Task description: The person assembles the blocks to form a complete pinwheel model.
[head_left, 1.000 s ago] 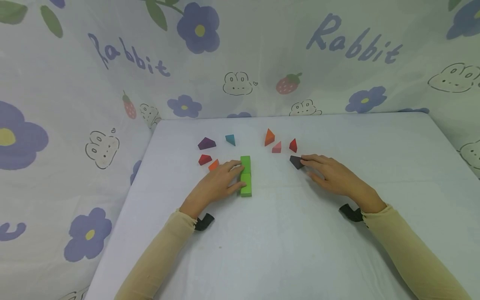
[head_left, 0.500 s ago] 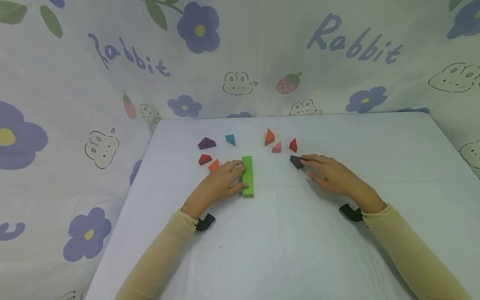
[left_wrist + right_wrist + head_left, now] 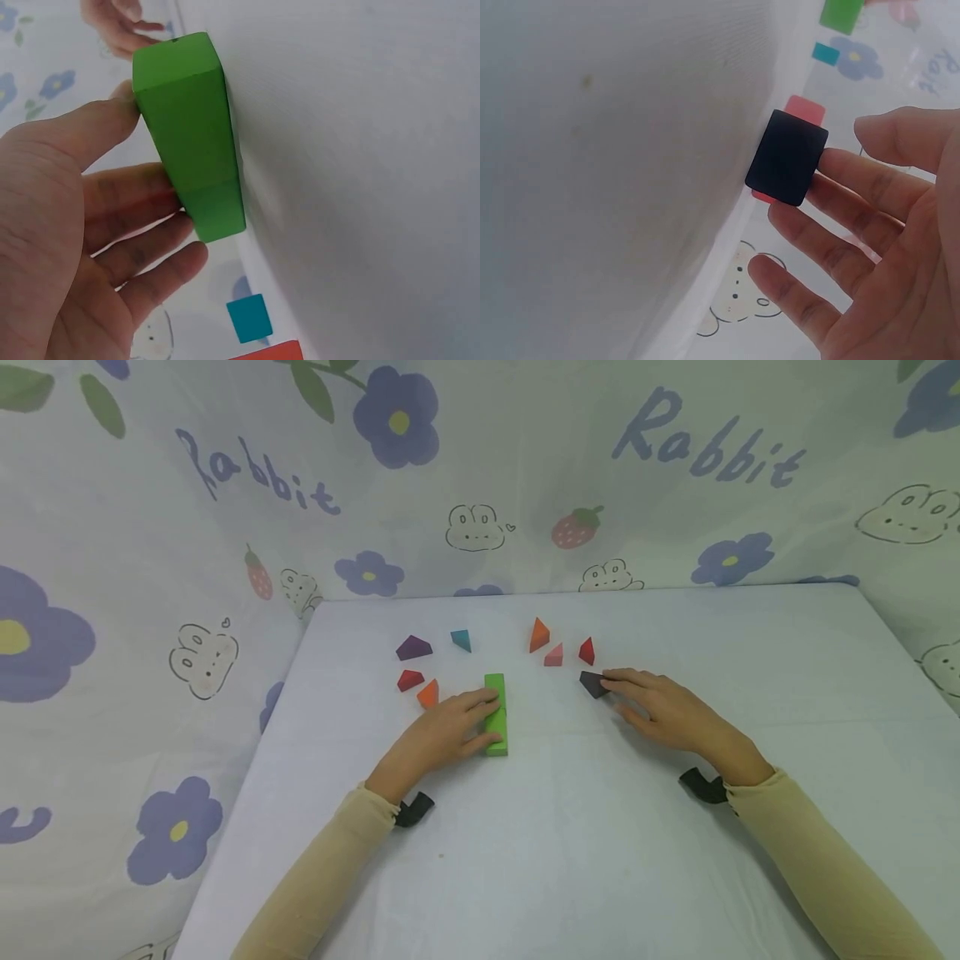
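Note:
Two bright green blocks [image 3: 495, 723] lie end to end in one straight bar on the white table, left of the middle. My left hand [image 3: 453, 727] rests its fingertips on their tops, the thumb on the near block and the other fingers toward the far one. The left wrist view shows the green bar [image 3: 187, 135] from its near end, with relaxed fingers spread along it. Over to the right, my right hand [image 3: 660, 710] touches the edge of a small black block [image 3: 592, 683] with loosely extended fingertips. That black block [image 3: 787, 157] hides part of pink and red pieces in the right wrist view.
Beyond the left hand lie a purple block [image 3: 414, 648], a teal block [image 3: 462, 640], a red block [image 3: 410, 680] and an orange block [image 3: 428, 694]. Another orange block [image 3: 539, 636], a pink block [image 3: 553, 655] and a red triangular block [image 3: 587, 651] sit behind the black one.
The green blocks have shifted slightly right with my left hand. Its fingertips now reach farther over their tops, and the hand sits a little nearer me. My right hand keeps its place.

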### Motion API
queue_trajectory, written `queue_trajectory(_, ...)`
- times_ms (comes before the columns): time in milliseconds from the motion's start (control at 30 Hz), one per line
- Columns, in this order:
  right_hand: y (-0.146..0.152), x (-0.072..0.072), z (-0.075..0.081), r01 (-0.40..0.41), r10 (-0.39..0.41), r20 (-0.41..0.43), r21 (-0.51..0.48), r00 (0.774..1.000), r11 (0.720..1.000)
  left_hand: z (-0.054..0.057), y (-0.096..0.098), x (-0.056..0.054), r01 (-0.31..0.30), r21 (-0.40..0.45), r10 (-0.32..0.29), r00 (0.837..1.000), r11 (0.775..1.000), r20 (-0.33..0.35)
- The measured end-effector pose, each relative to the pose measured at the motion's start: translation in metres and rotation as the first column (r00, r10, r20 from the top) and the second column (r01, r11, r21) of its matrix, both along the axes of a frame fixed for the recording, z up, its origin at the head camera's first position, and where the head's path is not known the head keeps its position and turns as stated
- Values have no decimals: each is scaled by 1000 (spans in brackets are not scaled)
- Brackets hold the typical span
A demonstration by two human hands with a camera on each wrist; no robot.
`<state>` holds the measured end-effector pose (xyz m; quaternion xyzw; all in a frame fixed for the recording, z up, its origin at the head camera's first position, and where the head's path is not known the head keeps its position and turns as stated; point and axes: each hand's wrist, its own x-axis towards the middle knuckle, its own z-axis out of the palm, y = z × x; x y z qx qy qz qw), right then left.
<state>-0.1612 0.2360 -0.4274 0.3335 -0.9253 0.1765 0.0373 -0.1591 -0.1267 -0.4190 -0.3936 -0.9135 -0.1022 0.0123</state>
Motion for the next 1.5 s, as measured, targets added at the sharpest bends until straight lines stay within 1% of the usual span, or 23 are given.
queue_trajectory(200,-2,-1,1,-2,3,-19,4,1000,1000,0,-1,1,12,-14,-12,1000,1000,-23)
queue_trajectory(333,-1,-2,1,6,-5,-52,18,999,1000,0,0,1,19,-17,-20,999,1000,-29)
queue_trajectory(467,-5,-7,5,17,-15,-43,31,999,999,0,0,1,22,-18,-22,999,1000,-35)
queue_trajectory(633,-21,-23,15,11,-11,-4,42,1000,999,1,-1,-1,28,-13,-28,999,1000,-42)
queue_trajectory(733,-35,-36,20,-1,0,17,59,1000,998,2,-1,0,20,-11,-20,999,1000,-25)
queue_trajectory(833,-46,-48,22,-13,10,37,88,999,996,3,-1,0,9,-13,-9,1000,1000,-2)
queue_trajectory(967,-56,-57,20,-10,-3,93,142,996,990,3,0,1,6,-24,-6,1000,1000,9)
queue_trajectory(1067,-61,-59,18,6,-27,122,167,992,986,1,0,1,12,-26,-12,1000,1000,1)
queue_trajectory(1200,-66,-59,15,21,-37,105,145,994,989,1,0,1,9,-24,-9,1000,1000,-1)
queue_trajectory(1333,-71,-58,13,5,-13,79,101,997,995,2,-1,1,-5,-28,5,1000,1000,11)
queue_trajectory(1433,-72,-56,11,-23,18,65,64,998,998,3,0,0,-6,-32,6,1000,999,17)
queue_trajectory(1500,-72,-54,10,-25,23,58,41,998,999,4,0,1,-5,-33,5,1000,999,19)
